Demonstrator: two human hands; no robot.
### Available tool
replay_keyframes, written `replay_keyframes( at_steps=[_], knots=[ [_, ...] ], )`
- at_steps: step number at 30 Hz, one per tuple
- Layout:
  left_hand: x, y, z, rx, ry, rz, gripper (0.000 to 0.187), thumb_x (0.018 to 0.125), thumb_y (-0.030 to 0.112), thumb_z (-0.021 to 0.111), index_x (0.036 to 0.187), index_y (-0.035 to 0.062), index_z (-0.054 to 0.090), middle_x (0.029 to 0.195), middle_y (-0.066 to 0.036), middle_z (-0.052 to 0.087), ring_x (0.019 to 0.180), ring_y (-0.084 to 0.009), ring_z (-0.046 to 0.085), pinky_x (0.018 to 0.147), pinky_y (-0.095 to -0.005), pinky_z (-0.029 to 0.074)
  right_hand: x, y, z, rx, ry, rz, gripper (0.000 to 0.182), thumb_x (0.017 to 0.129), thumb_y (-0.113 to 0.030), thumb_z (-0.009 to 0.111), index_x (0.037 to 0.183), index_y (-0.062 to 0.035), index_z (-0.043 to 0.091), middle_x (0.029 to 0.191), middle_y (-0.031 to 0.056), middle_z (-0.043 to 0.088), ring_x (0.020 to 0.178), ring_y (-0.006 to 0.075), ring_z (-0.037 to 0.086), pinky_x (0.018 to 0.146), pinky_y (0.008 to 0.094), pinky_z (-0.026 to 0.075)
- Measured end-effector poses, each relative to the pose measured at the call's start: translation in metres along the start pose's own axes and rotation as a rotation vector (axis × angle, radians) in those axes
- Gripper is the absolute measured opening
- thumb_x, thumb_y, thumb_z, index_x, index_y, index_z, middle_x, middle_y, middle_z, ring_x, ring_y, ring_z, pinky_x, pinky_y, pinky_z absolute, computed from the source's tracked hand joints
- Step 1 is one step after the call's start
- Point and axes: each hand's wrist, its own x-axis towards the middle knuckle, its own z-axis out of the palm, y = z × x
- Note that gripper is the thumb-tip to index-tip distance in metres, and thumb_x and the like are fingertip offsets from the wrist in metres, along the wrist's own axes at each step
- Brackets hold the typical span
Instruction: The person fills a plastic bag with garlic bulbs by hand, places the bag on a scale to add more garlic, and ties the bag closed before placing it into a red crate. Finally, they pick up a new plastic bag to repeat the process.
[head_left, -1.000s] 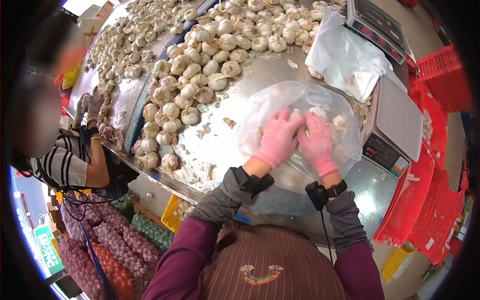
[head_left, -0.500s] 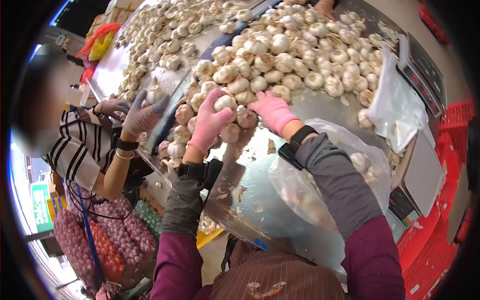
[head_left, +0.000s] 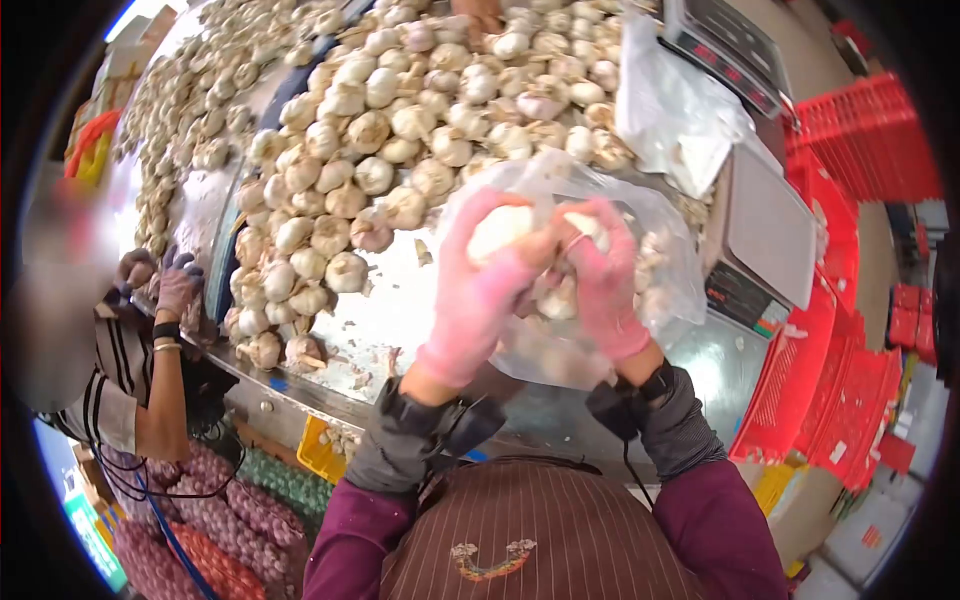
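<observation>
My left hand (head_left: 470, 300), in a pink glove, is closed around a whitish garlic bulb (head_left: 502, 232). Close beside it, my pink-gloved right hand (head_left: 612, 285) grips another garlic bulb (head_left: 588, 230). Both hands are over a clear plastic bag (head_left: 665, 215), which lies with its mouth toward the pile and has several bulbs inside. Motion blurs the fingertips, and where the hands meet is partly hidden. A large pile of garlic bulbs (head_left: 375, 175) spreads across the metal table (head_left: 390, 290) ahead and to the left.
Right of the bag stand a scale (head_left: 765, 235) and a second scale (head_left: 725, 50), with white plastic bags (head_left: 680, 110) between them. Red crates (head_left: 865, 135) are beyond. At left, a co-worker's gloved hand (head_left: 178, 288) is near the table edge. Another person's hand (head_left: 478, 12) reaches in at the top.
My hands have moved right from the pile to over the plastic bag, each now with a bulb. The view has turned right. The co-worker's hands at left have dropped lower.
</observation>
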Motion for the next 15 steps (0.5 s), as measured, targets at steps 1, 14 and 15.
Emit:
replay_keyframes(
  at_steps=[1, 14, 15],
  knots=[
    [0.018, -0.024, 0.010, 0.220, -0.034, 0.161, 0.029, 0.086, 0.015, 0.061, 0.111, 0.0052, 0.049, 0.081, -0.004, 0.061, 0.052, -0.0067, 0.046, 0.047, -0.0197, 0.039, 0.012, 0.018, -0.025, -0.221, 0.131, -0.186, 0.027, 0.079, -0.018, 0.067, 0.102, -0.0068, 0.060, 0.097, 0.0085, 0.063, 0.086, 0.0125, 0.061, 0.061, 0.0252, 0.050],
    [-0.036, -0.088, -0.021, 1.823, -0.517, 0.274, 0.038, 0.075, 0.025, 0.065, 0.108, 0.0115, 0.051, 0.099, -0.014, 0.056, 0.092, -0.0337, 0.056, 0.074, -0.0446, 0.048, -0.081, 0.081, -0.105, -1.379, -0.371, -0.376, 0.028, 0.067, -0.020, 0.065, 0.093, -0.0082, 0.066, 0.116, 0.0135, 0.055, 0.113, 0.0321, 0.049, 0.095, 0.0459, 0.038],
    [-0.037, -0.089, -0.021, 1.802, -0.532, 0.159, 0.036, 0.076, 0.025, 0.065, 0.107, 0.0116, 0.051, 0.099, -0.014, 0.056, 0.091, -0.0338, 0.057, 0.073, -0.0443, 0.048, -0.082, 0.071, -0.102, -1.372, -0.377, -0.377, 0.028, 0.067, -0.020, 0.065, 0.093, -0.0082, 0.066, 0.116, 0.0135, 0.055, 0.113, 0.0321, 0.049, 0.095, 0.0459, 0.038]
  ],
)
